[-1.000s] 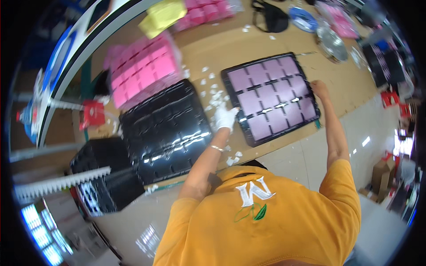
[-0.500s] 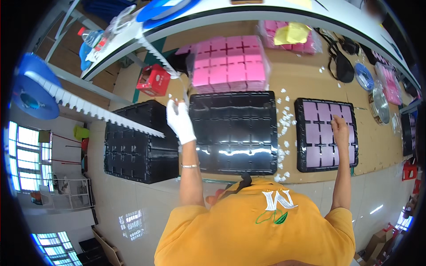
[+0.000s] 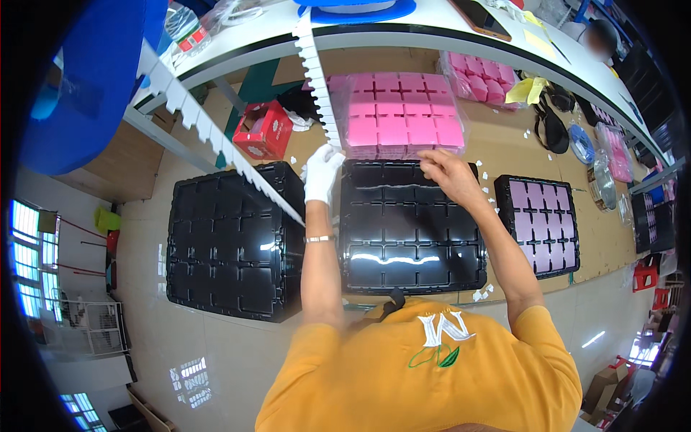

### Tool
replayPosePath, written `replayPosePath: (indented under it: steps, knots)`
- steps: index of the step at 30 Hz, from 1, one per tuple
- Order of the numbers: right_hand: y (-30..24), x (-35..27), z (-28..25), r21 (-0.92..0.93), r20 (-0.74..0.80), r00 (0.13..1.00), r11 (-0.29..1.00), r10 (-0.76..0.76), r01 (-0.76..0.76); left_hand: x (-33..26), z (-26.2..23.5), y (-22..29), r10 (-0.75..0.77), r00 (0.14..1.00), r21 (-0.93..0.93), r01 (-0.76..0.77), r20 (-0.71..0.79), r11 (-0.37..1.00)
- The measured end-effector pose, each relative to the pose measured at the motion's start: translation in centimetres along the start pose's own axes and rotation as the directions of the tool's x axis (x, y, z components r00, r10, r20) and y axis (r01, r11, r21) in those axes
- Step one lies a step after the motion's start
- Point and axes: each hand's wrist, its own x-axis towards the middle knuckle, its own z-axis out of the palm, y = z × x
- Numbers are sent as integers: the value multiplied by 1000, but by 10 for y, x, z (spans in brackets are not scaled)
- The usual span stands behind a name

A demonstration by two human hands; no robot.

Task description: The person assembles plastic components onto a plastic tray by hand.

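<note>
My left hand (image 3: 324, 174), in a white glove, is closed at the lower end of a white notched strip (image 3: 317, 75). That strip hangs down from a blue reel (image 3: 360, 11) on the shelf. My bare right hand (image 3: 452, 175) is above the far right part of the middle black moulded tray (image 3: 410, 230). Its fingers are bent together, and anything between them is too small to make out. To the right lies a black tray (image 3: 505, 216) with purple sheets (image 3: 543, 219) in its cells. A stack of black trays (image 3: 223, 245) stands at the left.
Pink foam sheets (image 3: 403, 108) are piled behind the middle tray, beside a red box (image 3: 264, 129). A second notched strip (image 3: 209, 133) slants down from a large blue reel (image 3: 93, 79) at the left. The white shelf edge (image 3: 403, 39) crosses above the cardboard-covered table (image 3: 612, 223).
My right hand has moved left from the purple-filled tray to above the middle tray. My left hand is now at the hanging strip's end. The view has shifted.
</note>
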Motion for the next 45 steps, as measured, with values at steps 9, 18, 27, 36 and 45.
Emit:
replayPosePath:
  steps: [9, 18, 27, 36, 45]
  knots:
    - [-35, 65, 71, 567, 545, 838, 748, -26, -346, -105, -4, 95, -333, 876, -738, 476, 349, 479]
    - [-43, 72, 96, 748, 628, 737, 457, -249, -482, -114, -5, 94, -165, 808, -770, 589, 566, 246]
    - [-47, 92, 73, 481, 607, 793, 822, -61, -305, -107, -19, 110, -228, 962, -200, 196, -152, 960]
    - [12, 127, 115, -280, 795, 606, 879, -13, 386, -105, -24, 117, -342, 906, -423, 215, -251, 880]
    - [30, 125, 137, -569, 613, 779, 609, -133, 553, -107, -18, 112, -412, 908, -575, 296, -79, 762]
